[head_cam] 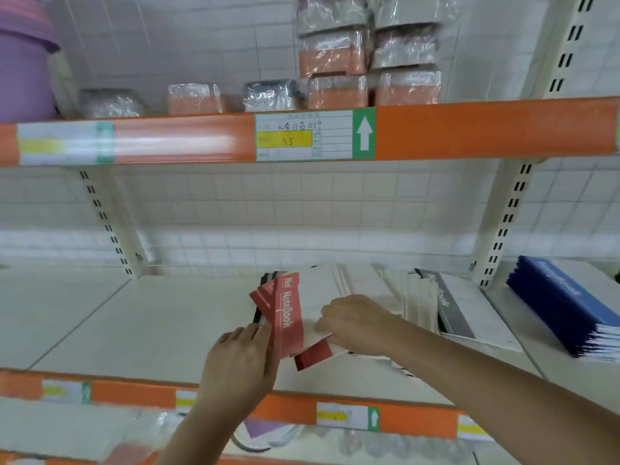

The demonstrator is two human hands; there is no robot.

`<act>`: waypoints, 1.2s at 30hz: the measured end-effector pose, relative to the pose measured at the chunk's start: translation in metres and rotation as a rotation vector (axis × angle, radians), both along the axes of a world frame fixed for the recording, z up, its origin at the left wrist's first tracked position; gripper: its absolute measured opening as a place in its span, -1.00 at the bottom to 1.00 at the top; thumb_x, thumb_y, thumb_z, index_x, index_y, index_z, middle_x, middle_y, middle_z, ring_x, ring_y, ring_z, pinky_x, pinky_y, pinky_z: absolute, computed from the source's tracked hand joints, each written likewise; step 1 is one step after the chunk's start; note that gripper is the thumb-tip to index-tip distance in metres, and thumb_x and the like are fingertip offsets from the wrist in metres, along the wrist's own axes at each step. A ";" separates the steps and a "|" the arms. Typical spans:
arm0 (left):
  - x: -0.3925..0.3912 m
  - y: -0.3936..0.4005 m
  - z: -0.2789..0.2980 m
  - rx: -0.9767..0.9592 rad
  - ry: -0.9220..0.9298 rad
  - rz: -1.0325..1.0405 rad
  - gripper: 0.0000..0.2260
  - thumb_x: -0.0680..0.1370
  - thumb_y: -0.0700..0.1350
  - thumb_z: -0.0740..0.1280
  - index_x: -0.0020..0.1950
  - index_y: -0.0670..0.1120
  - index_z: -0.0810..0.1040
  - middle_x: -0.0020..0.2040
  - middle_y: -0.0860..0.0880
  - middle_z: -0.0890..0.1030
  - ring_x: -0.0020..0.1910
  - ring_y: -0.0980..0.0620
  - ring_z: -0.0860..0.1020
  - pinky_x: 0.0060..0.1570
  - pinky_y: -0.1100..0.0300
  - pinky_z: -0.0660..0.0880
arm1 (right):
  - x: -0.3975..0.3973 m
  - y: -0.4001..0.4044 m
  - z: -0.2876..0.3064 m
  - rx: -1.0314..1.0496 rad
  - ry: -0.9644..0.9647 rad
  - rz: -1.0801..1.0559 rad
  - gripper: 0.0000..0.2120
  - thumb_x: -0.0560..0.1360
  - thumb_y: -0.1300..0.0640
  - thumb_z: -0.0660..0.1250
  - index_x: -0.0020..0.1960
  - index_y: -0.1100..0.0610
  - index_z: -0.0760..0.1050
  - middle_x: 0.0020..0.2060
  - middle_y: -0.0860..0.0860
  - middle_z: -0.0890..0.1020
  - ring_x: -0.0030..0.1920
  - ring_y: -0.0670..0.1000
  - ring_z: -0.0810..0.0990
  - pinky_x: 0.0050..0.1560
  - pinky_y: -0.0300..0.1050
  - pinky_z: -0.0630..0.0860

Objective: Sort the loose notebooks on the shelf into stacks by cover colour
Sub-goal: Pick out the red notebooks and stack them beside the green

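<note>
White wire-grid backing and cream uprights frame the shop shelving I am looking at, with orange price rails along each shelf edge. On the middle shelf (100,317) a loose spread of notebooks (396,297) lies fanned toward the right, mostly showing pale covers, with one grey-spined notebook (453,313) at its right side. Further right, past the upright, sits a tidy blue stack (570,313).

My left hand (241,360) grips the near-left edge of a red notebook (288,320), its fingers curled round a small bundle that seems to include dark-edged copies behind it; blur keeps me from counting them. My right hand (355,322) rests on top of the pale covers just right of the red spine, fingers bent down and pinching at a cover edge. A darker red cover (313,357) pokes out beneath it, near the shelf front.

Above, wrapped packs (335,62) stand on the upper shelf, with a purple tub (23,72) at far left.
</note>
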State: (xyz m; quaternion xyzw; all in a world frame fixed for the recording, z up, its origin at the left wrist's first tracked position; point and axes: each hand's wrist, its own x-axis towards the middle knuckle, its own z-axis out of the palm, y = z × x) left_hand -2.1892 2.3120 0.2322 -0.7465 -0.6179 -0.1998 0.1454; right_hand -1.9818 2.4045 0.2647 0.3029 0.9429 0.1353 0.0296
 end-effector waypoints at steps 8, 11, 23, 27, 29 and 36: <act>0.019 0.043 -0.018 -0.281 0.015 -0.032 -0.37 0.36 0.02 0.23 0.37 -0.27 0.44 0.32 -0.21 0.51 0.26 -0.20 0.54 0.19 -0.05 0.51 | 0.062 -0.004 0.033 0.182 0.079 -0.289 -0.38 0.54 0.33 0.11 0.54 0.04 0.05 0.18 0.01 0.51 0.05 0.09 0.58 0.03 -0.04 0.49; 0.031 0.052 -0.025 -0.458 -0.001 -0.023 -0.26 0.55 0.06 0.17 0.60 -0.06 -0.17 0.60 -0.09 -0.09 0.58 -0.11 -0.07 0.52 -0.01 -0.07 | 0.081 -0.008 0.030 0.203 0.099 -0.352 -0.33 0.56 0.31 0.11 0.57 -0.01 -0.06 0.16 -0.03 0.55 0.09 0.04 0.56 0.09 -0.10 0.47; 0.023 0.064 -0.041 0.062 0.102 -0.175 -0.63 0.34 0.11 0.52 -0.02 -0.12 0.70 -0.38 0.01 0.60 -0.43 0.00 0.59 -0.51 0.15 0.52 | 0.125 -0.031 0.009 0.335 0.181 -0.397 -0.27 0.01 0.38 0.55 0.16 0.03 0.61 -0.40 -0.10 0.62 -0.54 -0.04 0.53 -0.64 -0.25 0.37; 0.028 0.050 -0.034 0.185 0.102 -0.198 -0.87 0.36 -0.15 0.45 -0.13 -0.14 0.69 -0.40 -0.02 0.59 -0.47 -0.03 0.59 -0.65 0.19 0.44 | 0.143 -0.043 0.008 0.346 0.194 -0.385 -0.25 -0.14 0.33 0.60 0.05 0.00 0.65 -0.46 -0.12 0.59 -0.55 -0.11 0.52 -0.64 -0.34 0.27; 0.035 0.044 -0.028 0.206 0.088 -0.184 -0.84 0.31 -0.31 0.39 -0.14 -0.19 0.66 -0.41 -0.07 0.57 -0.49 -0.08 0.57 -0.69 0.18 0.41 | 0.155 -0.049 0.010 0.367 0.214 -0.403 -0.25 -0.12 0.37 0.57 0.06 0.03 0.65 -0.46 -0.10 0.59 -0.55 -0.08 0.52 -0.64 -0.33 0.25; 0.092 0.028 0.009 0.417 0.108 -0.218 -0.72 0.39 -0.35 0.15 -0.07 -0.29 0.63 -0.38 -0.14 0.60 -0.55 -0.06 0.54 -0.60 0.25 0.35 | 0.213 -0.069 0.004 0.413 0.414 -0.370 -0.34 0.08 0.47 0.54 0.15 0.13 0.60 -0.11 0.02 0.69 -0.23 0.03 0.68 -0.39 -0.15 0.60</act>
